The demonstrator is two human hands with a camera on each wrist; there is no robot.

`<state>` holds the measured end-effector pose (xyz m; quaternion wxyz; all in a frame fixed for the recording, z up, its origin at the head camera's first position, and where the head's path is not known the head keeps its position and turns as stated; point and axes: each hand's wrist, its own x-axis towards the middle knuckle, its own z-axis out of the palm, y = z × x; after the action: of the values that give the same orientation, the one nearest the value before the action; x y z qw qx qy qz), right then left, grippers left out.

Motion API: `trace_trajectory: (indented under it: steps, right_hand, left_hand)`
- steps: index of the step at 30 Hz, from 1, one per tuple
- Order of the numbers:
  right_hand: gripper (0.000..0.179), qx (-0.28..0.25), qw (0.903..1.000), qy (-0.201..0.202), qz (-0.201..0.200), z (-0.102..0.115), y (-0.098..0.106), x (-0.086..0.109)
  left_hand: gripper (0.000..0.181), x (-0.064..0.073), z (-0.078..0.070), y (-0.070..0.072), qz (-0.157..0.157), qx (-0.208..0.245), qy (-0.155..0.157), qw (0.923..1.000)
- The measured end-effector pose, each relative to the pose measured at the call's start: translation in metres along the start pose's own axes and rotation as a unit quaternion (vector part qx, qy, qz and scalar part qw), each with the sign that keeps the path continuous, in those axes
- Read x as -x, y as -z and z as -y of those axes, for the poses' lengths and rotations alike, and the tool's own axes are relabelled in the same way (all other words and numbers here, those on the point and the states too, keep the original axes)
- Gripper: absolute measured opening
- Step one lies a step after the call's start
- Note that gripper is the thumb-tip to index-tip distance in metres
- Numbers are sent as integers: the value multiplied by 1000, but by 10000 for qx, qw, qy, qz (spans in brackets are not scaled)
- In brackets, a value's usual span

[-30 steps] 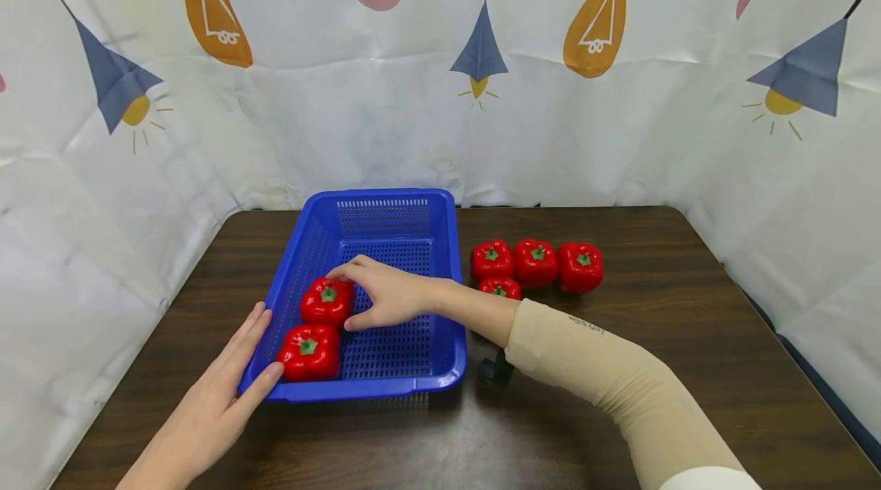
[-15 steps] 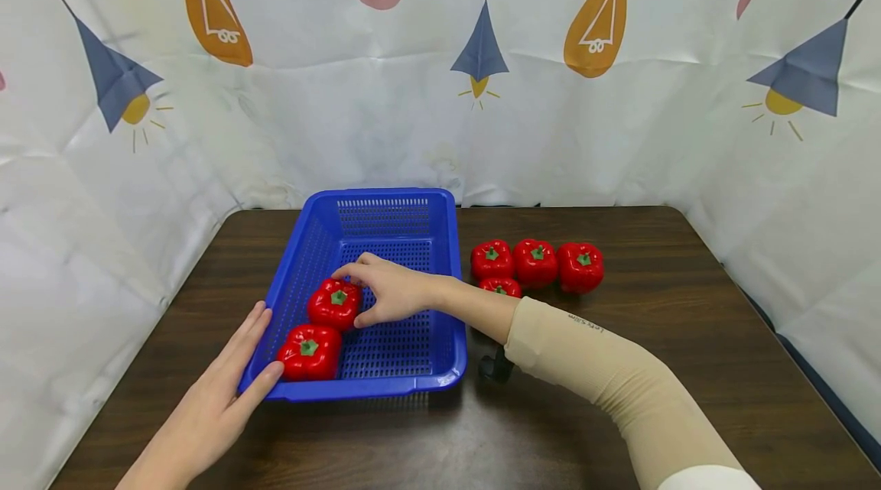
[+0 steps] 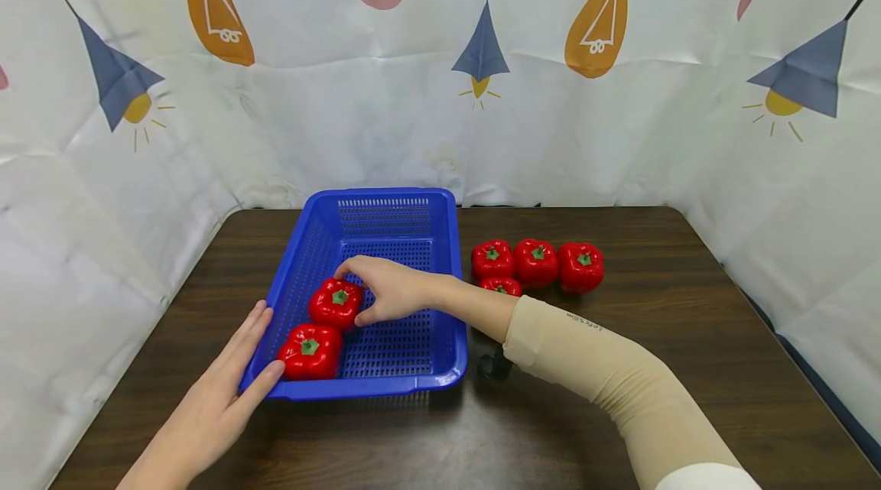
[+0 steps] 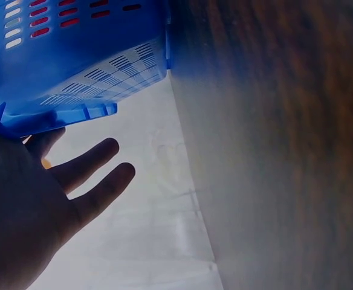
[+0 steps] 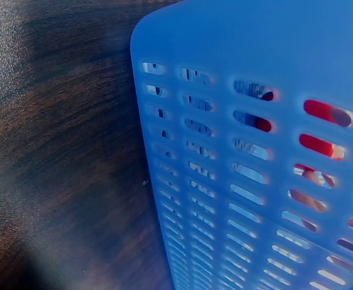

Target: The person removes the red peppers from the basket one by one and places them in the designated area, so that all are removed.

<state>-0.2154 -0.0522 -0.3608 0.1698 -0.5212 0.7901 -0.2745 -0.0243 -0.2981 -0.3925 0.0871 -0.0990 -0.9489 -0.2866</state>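
A blue slotted plastic basket (image 3: 385, 384) stands on the left half of the table. Inside, at its left side, two red bell peppers with green stems sit one behind the other. My right hand (image 3: 395, 290) reaches over the basket's right rim and grips the farther bell pepper (image 3: 336, 304) between thumb and fingers. Right in front of it lies the nearer bell pepper (image 3: 311, 352). My left hand (image 3: 216, 398) rests with straight fingers along the basket's left rim, thumb at the near corner. In the right wrist view, the basket wall (image 5: 225, 36) hides most of that hand.
To the basket's right, three red bell peppers (image 3: 536, 263) form a row. Another bell pepper (image 3: 501, 287) in front of them is partly hidden by my right forearm. A white printed curtain (image 3: 385, 123) hangs around the dark wooden table (image 3: 661, 306).
My right hand has shifted the farther bell pepper slightly right, away from the basket's left wall. My left hand keeps its place on the rim.
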Motion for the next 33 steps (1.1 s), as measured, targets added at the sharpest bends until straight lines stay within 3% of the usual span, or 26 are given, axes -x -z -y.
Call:
trace_trajectory:
  steps: [14,33]
  right_hand:
    - [71,32,9997,-236,86,0,0,2]
    - [73,-24,9998,-170,106,-1,-7,0]
  left_hand:
    - [75,1,1,-1,-80,40,-69,9999]
    - [75,1,-1,-1,-90,57,-46,9999]
